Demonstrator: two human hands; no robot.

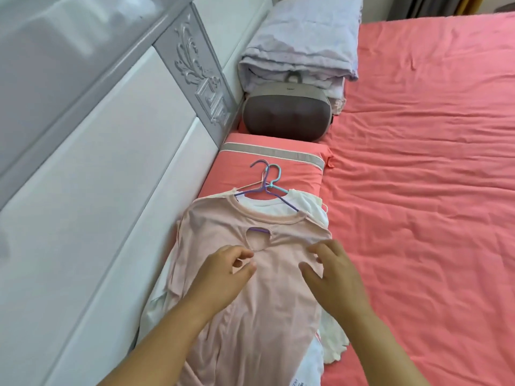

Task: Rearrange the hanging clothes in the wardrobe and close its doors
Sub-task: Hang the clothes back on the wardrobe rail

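Note:
A pale pink top [267, 299] with a keyhole cut-out lies on top of a pile of clothes on the bed, still on a purple hanger [262, 188]. A light blue hanger [274, 174] and white garments [306, 210] lie beneath it. My left hand [225, 274] hovers over the top's chest just left of the cut-out, fingers loosely curled and holding nothing. My right hand [334, 277] hovers over the top's right shoulder area, fingers loosely bent, gripping nothing that I can see. The wardrobe is out of view.
The pile rests on a coral pillow [278, 160] by the white padded headboard [111, 190]. Behind it sit a grey massage cushion [287, 115] and a folded lilac blanket [301, 43]. The coral bedsheet [432, 190] spreads to the right.

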